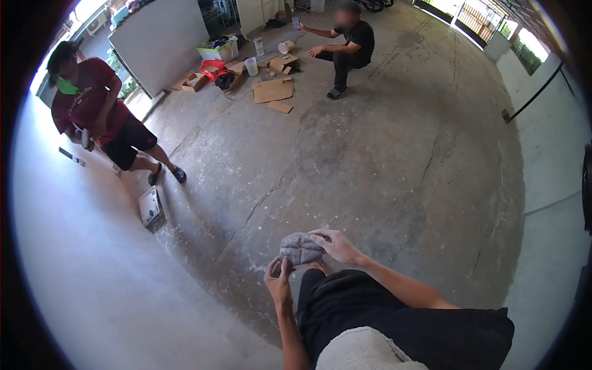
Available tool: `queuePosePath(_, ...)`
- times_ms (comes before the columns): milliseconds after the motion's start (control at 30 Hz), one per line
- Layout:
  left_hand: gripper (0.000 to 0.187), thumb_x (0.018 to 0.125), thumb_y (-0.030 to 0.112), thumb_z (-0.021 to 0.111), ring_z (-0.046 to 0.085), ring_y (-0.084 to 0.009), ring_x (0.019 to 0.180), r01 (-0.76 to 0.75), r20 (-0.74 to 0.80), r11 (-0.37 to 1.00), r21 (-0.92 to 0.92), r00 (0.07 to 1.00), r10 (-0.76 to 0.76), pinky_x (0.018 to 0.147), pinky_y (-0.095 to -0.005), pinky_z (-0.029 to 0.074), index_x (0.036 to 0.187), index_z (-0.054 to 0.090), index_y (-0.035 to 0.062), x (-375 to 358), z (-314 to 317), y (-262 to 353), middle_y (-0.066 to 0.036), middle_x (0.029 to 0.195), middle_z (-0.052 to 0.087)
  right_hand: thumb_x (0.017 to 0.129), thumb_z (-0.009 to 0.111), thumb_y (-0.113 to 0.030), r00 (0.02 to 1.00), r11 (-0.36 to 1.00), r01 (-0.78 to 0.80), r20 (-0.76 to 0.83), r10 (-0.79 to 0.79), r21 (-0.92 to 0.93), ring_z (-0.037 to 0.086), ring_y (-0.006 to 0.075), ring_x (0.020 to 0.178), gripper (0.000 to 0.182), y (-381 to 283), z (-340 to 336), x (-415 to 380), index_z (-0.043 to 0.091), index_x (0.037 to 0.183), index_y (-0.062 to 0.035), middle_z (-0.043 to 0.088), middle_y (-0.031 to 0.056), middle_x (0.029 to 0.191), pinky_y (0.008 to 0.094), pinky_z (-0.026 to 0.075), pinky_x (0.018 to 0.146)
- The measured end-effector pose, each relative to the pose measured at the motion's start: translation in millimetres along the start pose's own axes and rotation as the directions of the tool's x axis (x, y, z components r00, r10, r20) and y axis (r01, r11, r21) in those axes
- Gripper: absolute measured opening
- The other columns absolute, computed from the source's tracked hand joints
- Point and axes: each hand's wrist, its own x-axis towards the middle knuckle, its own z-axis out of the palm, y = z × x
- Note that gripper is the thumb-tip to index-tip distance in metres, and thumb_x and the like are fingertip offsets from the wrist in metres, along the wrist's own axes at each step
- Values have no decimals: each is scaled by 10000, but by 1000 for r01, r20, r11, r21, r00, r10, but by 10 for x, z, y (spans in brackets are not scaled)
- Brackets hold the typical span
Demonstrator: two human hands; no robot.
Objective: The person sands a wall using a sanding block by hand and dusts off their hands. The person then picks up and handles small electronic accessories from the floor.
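Observation:
A grey, creased, folded cloth [298, 249] with pale dusty patches is held up in front of my body. My left hand [279, 276] pinches its lower left edge between thumb and fingers. From the right, my right hand [337, 246] grips the upper right edge, with the thumb and fingers closed on it. The side of the cloth facing the floor is hidden.
On the left a person in a dark red shirt [92, 102] stands by the white wall [80, 228], near a tray [150, 206] on the floor. Another person [353, 40] crouches at the back beside cardboard [273, 90], a red bag [214, 69] and containers.

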Motion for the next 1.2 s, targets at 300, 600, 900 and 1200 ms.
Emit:
queuePosePath(300,269,880,109,708,651,-138,809,-50,47,999,-9,998,50,720,-277,542,1086,623,-42,1179,255,779,-82,930,684,1022,466,-177,964,767,-261,200,176,586,613,167,1037,366,-540,-41,1206,494,1284,78,606,118,1188,299,500,909)
queuePosePath(600,275,886,115,702,648,-132,807,-41,-117,999,19,992,42,696,-262,556,1098,620,-40,1806,415,873,-85,939,677,1035,426,-178,925,711,-363,323,199,602,613,166,1058,364,-581,-151,2120,471,1318,46,602,103,1196,311,496,928)
queuePosePath(900,285,942,170,630,651,-184,924,6,0,991,-132,1000,-6,765,-338,565,1133,589,-36,2490,906,921,-110,1032,657,1033,444,-211,877,678,-450,431,213,581,629,132,1012,361,-820,-651,3015,505,1309,13,629,69,1160,277,510,891)
queuePosePath(1200,438,1011,326,489,644,-232,1033,135,64,975,-176,990,-125,923,-372,488,1194,574,-62,3229,1818,1284,-150,1132,659,1008,510,-230,870,931,-291,465,163,219,615,122,968,365,-1228,-1276,3937,580,1263,23,641,67,1122,284,522,846)
